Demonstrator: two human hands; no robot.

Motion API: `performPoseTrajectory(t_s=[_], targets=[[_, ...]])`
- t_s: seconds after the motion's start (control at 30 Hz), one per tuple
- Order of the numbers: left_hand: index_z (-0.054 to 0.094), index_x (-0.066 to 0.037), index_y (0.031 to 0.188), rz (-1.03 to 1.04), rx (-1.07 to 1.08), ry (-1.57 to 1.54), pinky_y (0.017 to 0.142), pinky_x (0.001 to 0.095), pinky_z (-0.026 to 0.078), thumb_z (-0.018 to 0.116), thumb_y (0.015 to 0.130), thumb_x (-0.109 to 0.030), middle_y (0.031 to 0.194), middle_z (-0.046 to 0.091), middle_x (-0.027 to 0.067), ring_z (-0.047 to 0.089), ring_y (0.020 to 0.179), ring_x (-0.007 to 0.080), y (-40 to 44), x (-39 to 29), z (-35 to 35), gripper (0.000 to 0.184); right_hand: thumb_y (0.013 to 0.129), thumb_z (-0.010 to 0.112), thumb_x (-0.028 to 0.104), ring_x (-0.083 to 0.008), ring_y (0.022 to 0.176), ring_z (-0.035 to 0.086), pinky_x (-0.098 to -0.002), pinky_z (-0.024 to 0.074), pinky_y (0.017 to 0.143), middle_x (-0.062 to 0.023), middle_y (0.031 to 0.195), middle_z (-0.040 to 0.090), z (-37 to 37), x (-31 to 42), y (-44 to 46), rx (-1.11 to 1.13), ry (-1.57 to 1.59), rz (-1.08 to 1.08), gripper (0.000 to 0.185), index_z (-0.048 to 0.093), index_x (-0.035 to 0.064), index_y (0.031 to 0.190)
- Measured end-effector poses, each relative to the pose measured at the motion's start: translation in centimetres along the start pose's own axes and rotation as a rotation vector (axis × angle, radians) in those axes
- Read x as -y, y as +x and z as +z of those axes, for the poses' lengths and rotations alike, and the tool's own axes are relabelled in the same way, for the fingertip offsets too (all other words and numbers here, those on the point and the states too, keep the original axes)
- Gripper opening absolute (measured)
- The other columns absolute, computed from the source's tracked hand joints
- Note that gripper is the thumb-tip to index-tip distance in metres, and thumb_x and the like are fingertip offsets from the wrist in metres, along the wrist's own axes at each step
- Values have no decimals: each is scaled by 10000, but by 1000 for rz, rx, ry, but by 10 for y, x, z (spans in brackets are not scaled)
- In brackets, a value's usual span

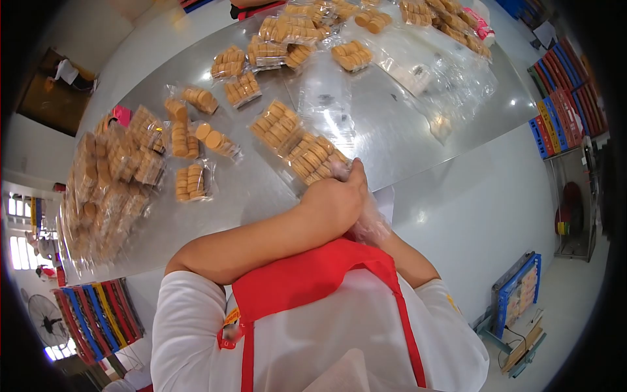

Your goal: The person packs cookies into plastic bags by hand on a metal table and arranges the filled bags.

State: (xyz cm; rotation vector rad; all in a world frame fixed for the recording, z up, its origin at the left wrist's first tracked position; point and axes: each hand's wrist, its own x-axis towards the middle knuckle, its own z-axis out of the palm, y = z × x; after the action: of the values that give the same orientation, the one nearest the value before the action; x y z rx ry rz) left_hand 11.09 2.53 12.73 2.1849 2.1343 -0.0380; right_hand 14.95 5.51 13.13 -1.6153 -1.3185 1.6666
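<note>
A metal table point(392, 140) spread across the scene, with a heap of bagged biscuits point(108, 189) at its left and clear plastic bags point(424, 65) on its far right part. Between these, at the near edge, two packs lay end to end: the far pack point(275, 126) and, touching or just beside it, the near pack point(313, 157). Their joint long axis ran from far left to near right, straight toward the hands, so both lay far and left of them. The left hand point(334, 204), bare, lay bent across the gloved right hand point(371, 221), its thumb side against the glove; I cannot tell what it clasped. The right hand's fingers reached the near pack's near right end, partly covered, their grip unclear.
</note>
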Motion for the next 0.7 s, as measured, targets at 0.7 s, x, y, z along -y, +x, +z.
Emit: performPoseTrajectory(t_s=[0.7], targets=[[547,64,1186,8,-252,-219,736,437,547,631,791,-158,951,675,196,700,827,303,-10,34,-17,461,944,632,226,-198,894,633,-368,529,774,-84,1046,603,6,-10,38,392,40,-112,382,571,26,1264]])
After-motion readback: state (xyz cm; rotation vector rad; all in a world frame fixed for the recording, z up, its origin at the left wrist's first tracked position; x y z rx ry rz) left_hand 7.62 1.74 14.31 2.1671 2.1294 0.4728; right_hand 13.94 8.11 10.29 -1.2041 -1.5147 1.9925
